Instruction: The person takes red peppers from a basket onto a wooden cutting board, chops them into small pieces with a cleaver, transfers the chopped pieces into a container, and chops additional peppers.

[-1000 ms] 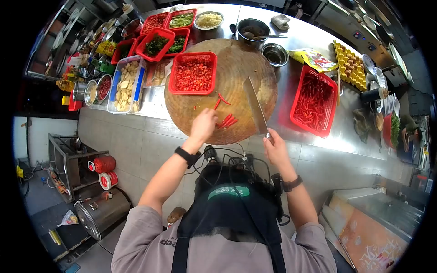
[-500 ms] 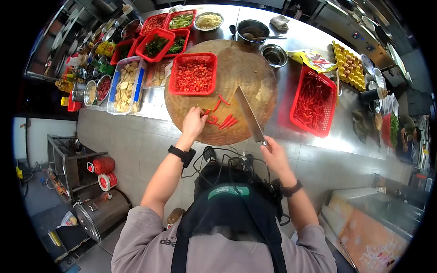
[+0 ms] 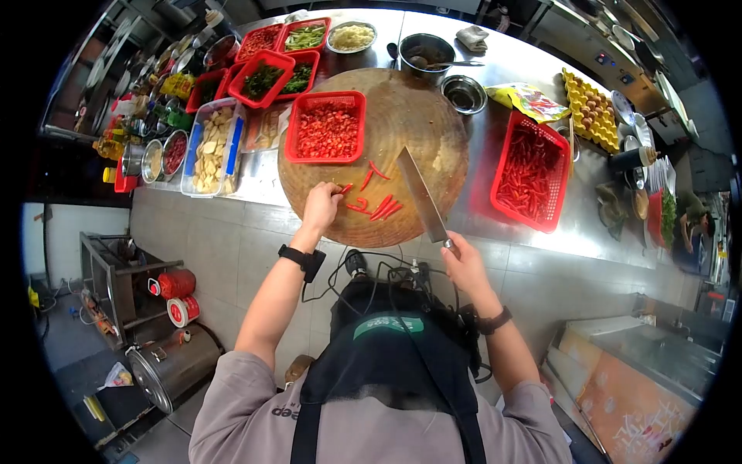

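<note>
My left hand [image 3: 321, 205] is closed at the left front of the round wooden board [image 3: 433, 139], its fingertips pinching a red chili [image 3: 345, 189]. Right of those fingers, several loose chilies [image 3: 384, 207] lie on the wood, and two more are a little farther back. My right hand [image 3: 464, 263] grips the handle of a cleaver [image 3: 421, 193], whose wide blade slants over the board's front right part. Behind my left hand, a red basket of chopped chili [image 3: 328, 130] stands on the board.
A red basket [image 3: 532, 172] of whole chilies stands on the steel counter at the right, near an egg tray [image 3: 591, 110]. A plastic box [image 3: 212, 150] of pale slices is at the left. Metal bowls [image 3: 464, 94] and more red baskets [image 3: 263, 79] line the back.
My left hand has moved left, away from the loose chilies, with a chili at its fingertips. The cleaver in my right hand has shifted left and slightly toward me.
</note>
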`<action>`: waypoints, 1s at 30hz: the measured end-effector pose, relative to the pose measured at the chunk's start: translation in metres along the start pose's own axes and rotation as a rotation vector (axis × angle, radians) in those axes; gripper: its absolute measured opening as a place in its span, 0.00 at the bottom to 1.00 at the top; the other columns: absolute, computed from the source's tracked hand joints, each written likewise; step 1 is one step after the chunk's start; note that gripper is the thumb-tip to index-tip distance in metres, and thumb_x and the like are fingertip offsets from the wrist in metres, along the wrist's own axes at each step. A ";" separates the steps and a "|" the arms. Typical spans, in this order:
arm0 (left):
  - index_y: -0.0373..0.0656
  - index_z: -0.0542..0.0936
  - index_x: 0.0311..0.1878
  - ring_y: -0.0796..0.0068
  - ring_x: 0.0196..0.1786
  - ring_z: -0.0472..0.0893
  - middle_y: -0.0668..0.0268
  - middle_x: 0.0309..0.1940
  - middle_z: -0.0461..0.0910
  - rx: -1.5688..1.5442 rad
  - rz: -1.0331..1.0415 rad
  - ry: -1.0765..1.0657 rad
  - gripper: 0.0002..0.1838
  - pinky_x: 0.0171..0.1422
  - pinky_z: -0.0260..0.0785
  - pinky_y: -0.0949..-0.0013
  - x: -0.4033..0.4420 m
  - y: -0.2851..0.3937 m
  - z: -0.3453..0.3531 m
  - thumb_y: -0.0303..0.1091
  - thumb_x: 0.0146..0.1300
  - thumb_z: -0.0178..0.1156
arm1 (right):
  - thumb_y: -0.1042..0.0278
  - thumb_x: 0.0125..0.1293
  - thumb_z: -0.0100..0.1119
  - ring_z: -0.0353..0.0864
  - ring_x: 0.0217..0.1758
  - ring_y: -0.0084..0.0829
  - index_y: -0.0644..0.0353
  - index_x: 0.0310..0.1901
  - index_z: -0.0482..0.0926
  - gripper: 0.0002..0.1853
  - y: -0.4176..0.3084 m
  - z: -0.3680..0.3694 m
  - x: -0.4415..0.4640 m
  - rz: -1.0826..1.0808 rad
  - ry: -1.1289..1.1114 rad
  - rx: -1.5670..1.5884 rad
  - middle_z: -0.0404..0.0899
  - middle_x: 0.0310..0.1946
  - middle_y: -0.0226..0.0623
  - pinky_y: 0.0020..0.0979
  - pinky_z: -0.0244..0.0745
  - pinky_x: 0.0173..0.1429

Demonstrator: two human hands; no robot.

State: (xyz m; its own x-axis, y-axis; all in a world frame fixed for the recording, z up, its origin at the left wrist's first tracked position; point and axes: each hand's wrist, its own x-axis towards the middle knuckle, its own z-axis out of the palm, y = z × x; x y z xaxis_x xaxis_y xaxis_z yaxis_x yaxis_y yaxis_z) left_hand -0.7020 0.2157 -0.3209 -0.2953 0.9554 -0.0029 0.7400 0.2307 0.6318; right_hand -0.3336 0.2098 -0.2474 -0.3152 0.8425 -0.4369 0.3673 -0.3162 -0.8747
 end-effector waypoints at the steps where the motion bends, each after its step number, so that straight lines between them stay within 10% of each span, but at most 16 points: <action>1: 0.37 0.86 0.40 0.48 0.45 0.83 0.50 0.39 0.83 0.001 -0.008 -0.015 0.08 0.52 0.75 0.55 0.001 -0.002 0.002 0.28 0.59 0.68 | 0.71 0.71 0.61 0.71 0.25 0.17 0.65 0.62 0.76 0.19 0.001 0.000 0.000 -0.021 0.004 -0.004 0.74 0.26 0.26 0.27 0.69 0.30; 22: 0.35 0.76 0.28 0.49 0.38 0.79 0.52 0.30 0.78 0.152 -0.088 0.123 0.13 0.45 0.72 0.55 -0.006 0.005 -0.023 0.33 0.64 0.66 | 0.71 0.71 0.61 0.72 0.24 0.18 0.63 0.63 0.76 0.20 0.005 -0.004 0.003 0.022 -0.004 0.010 0.74 0.26 0.27 0.27 0.71 0.30; 30: 0.41 0.80 0.47 0.48 0.51 0.80 0.56 0.45 0.78 0.061 0.173 -0.205 0.10 0.53 0.75 0.52 -0.024 0.029 -0.018 0.26 0.62 0.62 | 0.71 0.71 0.60 0.72 0.24 0.18 0.65 0.63 0.75 0.20 0.011 -0.003 0.004 0.010 0.012 0.008 0.74 0.26 0.28 0.27 0.71 0.30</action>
State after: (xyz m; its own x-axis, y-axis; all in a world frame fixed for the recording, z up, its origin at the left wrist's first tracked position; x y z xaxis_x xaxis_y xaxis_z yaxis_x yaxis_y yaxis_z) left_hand -0.6844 0.1965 -0.2885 -0.0377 0.9975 -0.0600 0.8055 0.0659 0.5890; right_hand -0.3281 0.2105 -0.2582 -0.3008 0.8444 -0.4433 0.3631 -0.3285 -0.8719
